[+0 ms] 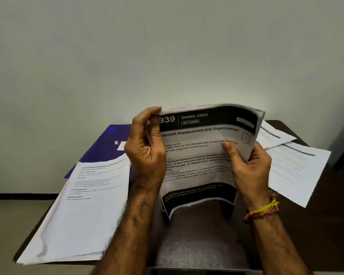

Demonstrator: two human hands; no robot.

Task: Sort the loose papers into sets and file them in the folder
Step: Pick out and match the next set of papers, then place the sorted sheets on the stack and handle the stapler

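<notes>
While our left hand pinches the top left corner and our right hand grips the right edge, the raised sheaf of papers hides the table behind. The blue folder lies half covered by the left stack, which overhangs the edge; loose sheets blur right.

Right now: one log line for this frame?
left hand grips held sheets top corner | right hand grips right edge | purple folder on table, unfilled | stage: sorting

The held sheet reads "939", "DINING AREA" and "Tablecloth Replacement and Organization".
</notes>
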